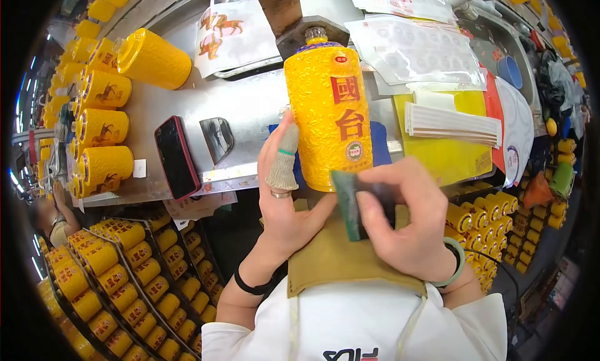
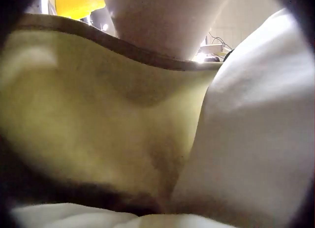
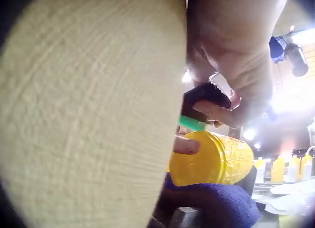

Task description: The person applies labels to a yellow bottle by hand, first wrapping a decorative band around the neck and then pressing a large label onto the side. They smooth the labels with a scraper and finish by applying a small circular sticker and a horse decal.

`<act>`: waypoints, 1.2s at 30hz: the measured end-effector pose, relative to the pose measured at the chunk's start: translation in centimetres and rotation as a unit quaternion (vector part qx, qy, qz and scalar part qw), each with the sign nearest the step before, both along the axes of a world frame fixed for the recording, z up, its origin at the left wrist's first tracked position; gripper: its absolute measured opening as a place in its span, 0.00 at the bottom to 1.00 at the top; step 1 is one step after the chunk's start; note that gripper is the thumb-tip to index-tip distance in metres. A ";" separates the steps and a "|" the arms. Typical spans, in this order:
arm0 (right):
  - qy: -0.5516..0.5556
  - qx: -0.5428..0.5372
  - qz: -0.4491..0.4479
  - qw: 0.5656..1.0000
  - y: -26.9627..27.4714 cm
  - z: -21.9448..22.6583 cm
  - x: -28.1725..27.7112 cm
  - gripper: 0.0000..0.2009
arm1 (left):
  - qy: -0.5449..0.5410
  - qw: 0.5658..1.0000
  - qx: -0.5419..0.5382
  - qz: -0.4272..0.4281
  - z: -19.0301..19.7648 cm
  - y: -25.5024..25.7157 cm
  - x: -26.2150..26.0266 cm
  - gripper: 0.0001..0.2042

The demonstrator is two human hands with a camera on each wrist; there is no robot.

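Observation:
A yellow embossed bottle [image 1: 325,120] with red characters and a small round seal lies with its neck toward a notched metal bracket [image 1: 312,35]. My left hand [image 1: 281,192] holds it, fingers along its left side and thumb at its base. One left finger wears a knitted finger cover [image 1: 284,158]. My right hand [image 1: 406,217] pinches a flat scraper [image 1: 351,205], green on one edge and dark behind, right at the bottle's base end. In the right wrist view, the scraper's green edge [image 3: 192,123] is just above the yellow base [image 3: 197,159]. Blue cloth [image 3: 216,201] lies beneath the bottle.
A phone [image 1: 177,156] and a curved dark piece [image 1: 217,139] lie left on the metal table. Yellow bottles stand beyond, one tilted bottle [image 1: 155,59] nearest. Decal sheets [image 1: 419,52] and paper strips [image 1: 453,125] lie right. Racks of yellow bottles [image 1: 125,280] stand below left.

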State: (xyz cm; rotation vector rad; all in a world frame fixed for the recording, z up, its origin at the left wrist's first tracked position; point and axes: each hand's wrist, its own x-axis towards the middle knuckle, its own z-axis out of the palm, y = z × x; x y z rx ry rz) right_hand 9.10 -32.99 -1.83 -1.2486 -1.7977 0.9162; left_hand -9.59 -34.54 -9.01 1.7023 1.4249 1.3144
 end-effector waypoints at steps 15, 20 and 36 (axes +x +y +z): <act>0.146 -0.200 -0.048 0.968 1.0 -1.1 3.3 0.14 | -0.350 0.917 -0.167 -0.089 1.9 0.6 1.0 0.43; 0.123 -0.233 -0.050 0.963 1.1 -0.6 3.1 0.13 | -0.352 0.916 -0.167 -0.095 1.9 0.5 0.8 0.43; 0.137 -0.246 -0.036 0.959 3.4 -2.8 2.9 0.18 | -0.125 0.977 -0.136 -0.108 0.5 0.3 -1.8 0.54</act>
